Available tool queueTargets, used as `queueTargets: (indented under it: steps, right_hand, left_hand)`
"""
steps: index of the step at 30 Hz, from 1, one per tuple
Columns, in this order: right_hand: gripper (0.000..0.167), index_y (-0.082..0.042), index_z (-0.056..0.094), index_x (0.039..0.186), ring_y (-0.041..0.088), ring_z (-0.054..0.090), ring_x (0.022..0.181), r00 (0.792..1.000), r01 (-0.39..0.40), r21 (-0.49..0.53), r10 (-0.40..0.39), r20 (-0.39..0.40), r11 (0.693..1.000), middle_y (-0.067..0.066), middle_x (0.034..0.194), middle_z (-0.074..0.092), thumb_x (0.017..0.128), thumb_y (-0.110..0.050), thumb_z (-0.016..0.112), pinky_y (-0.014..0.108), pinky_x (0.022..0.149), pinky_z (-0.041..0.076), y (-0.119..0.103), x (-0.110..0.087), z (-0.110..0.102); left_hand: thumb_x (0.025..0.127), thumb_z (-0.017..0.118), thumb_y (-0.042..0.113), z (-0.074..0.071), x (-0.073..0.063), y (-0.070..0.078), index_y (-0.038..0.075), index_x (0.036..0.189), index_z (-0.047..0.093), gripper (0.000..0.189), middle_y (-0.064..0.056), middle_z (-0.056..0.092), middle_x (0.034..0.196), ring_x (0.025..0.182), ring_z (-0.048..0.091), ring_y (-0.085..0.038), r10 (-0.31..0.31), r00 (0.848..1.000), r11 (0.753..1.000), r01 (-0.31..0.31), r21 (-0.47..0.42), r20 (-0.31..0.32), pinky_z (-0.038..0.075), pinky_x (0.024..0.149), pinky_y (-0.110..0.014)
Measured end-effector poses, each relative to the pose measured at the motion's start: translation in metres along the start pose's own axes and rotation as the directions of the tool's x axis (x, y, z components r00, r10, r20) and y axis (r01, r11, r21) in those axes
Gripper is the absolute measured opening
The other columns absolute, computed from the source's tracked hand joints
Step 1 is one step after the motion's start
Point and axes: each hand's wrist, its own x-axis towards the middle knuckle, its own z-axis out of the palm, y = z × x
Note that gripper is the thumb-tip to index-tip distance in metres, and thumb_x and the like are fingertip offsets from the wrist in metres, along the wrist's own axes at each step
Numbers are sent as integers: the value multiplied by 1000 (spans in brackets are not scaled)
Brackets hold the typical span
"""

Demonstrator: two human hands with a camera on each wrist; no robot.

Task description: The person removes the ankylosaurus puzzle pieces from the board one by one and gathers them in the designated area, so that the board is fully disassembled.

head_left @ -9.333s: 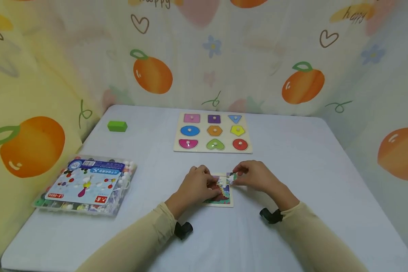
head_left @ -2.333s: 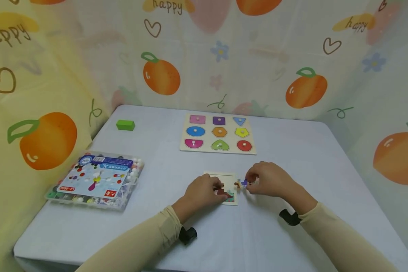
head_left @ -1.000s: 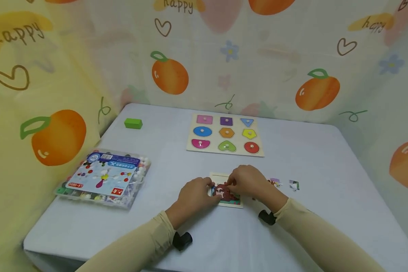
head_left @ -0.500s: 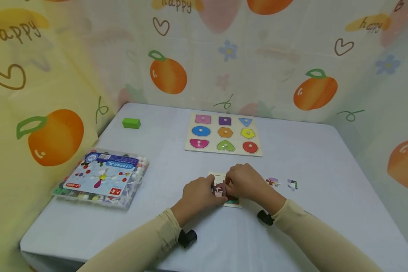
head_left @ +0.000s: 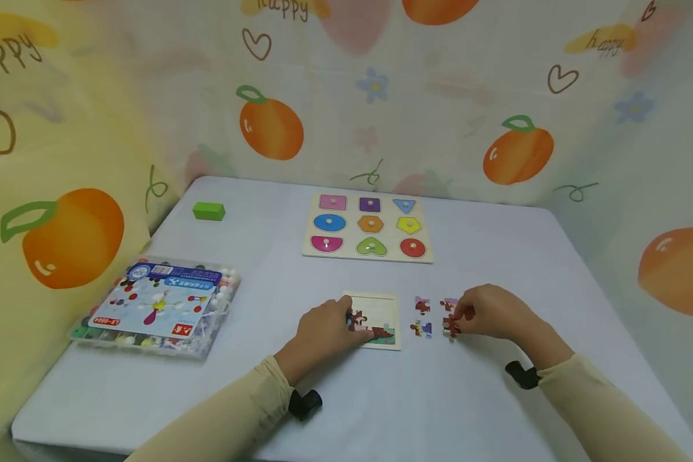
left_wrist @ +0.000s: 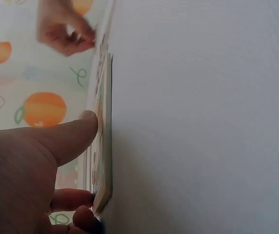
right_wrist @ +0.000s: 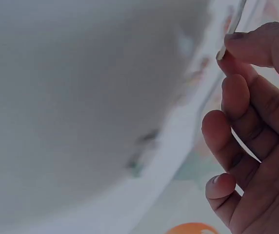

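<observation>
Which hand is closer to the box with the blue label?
Left. The left hand grips the puzzle tray, to the box's right; the right hand is farther off that way, pinching a puzzle piece.

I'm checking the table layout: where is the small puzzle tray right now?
In the head view, the small puzzle tray sits between the left hand, which holds its left side, and the loose puzzle pieces to its right.

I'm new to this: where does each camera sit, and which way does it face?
Head: head-worn, facing forward and down at the table; left hand, right hand, sleeves show.
Left wrist: worn there, facing the puzzle tray; both hands show.
Right wrist: worn there, facing the pinched puzzle piece; right hand only.
Shared: head and left wrist show the tray.
</observation>
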Motion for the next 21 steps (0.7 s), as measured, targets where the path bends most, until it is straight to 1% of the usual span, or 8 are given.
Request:
queueTargets:
  steps: [2, 6, 8, 10, 13, 16, 18, 21]
  right_hand:
    - [7, -20, 72, 79, 12, 49, 67, 1000, 3, 9, -3, -9, 1000, -9, 70, 55, 79, -18, 79, 29, 58, 44, 8, -6, 6]
    - [8, -21, 72, 77, 11, 50, 67, 1000, -16, 30, 16, 9, 999, -10, 70, 57, 80, -20, 79, 30, 60, 44, 13, -11, 10]
    - [9, -22, 72, 76, 12, 50, 68, 999, -32, 32, 31, 38, 999, -10, 70, 57, 80, -20, 79, 30, 60, 44, 10, -8, 8]
    - [10, -21, 71, 76, 13, 50, 67, 998, -43, 29, 41, 49, 999, -9, 69, 57, 81, -20, 79, 30, 59, 45, 5, -3, 4]
    - [9, -19, 71, 78, 14, 51, 65, 999, -41, 37, 39, 36, 998, -7, 67, 57, 83, -20, 78, 30, 58, 45, -13, 11, 2]
    - [8, -20, 72, 81, 12, 52, 65, 1000, -13, 51, 12, 23, 999, -9, 66, 57, 84, -24, 77, 29, 60, 45, -43, 33, 9]
    - [7, -20, 74, 84, 11, 52, 67, 999, 36, 53, -38, 33, 998, -12, 67, 57, 85, -27, 76, 29, 62, 45, -65, 49, 16]
    - [11, -21, 77, 89, 10, 53, 69, 992, 113, 43, -115, 47, 993, -14, 67, 57, 85, -31, 75, 28, 62, 45, -96, 68, 25]
  left_hand:
    - [79, 74, 55, -4, -1, -3, 14, 97, 56, 49, 3, 51, 71, 62, 50, -14, 18, 1000, 1000, -18, -10, 5, 38, 51, -31]
    - [82, 76, 45, -9, -2, -6, 15, 103, 59, 41, 4, 52, 70, 64, 50, -14, 58, 998, 997, -57, -49, 23, 39, 55, -31]
    - [82, 77, 42, -12, -5, -10, 16, 108, 60, 41, 5, 53, 70, 65, 50, -15, 54, 998, 996, -52, -70, 20, 40, 57, -31]
    - [81, 78, 41, -13, -7, -13, 17, 112, 60, 43, 4, 54, 70, 66, 51, -15, 35, 999, 996, -34, -82, 11, 40, 57, -31]
    - [80, 79, 44, -12, -11, -15, 19, 113, 61, 45, 6, 54, 70, 67, 51, -14, -1, 1000, 997, 0, -74, -12, 40, 57, -31]
    - [79, 78, 48, -12, -15, -17, 21, 112, 64, 45, 6, 55, 68, 66, 52, -15, -20, 999, 998, 18, -64, -30, 41, 55, -31]
    - [78, 78, 49, -12, -17, -18, 23, 112, 67, 45, 7, 58, 70, 69, 54, -14, -25, 998, 998, 21, -63, -49, 43, 56, -30]
    - [78, 79, 50, -14, -19, -19, 25, 121, 68, 51, 5, 63, 74, 76, 60, -16, -26, 998, 998, 22, -60, -62, 46, 58, -31]
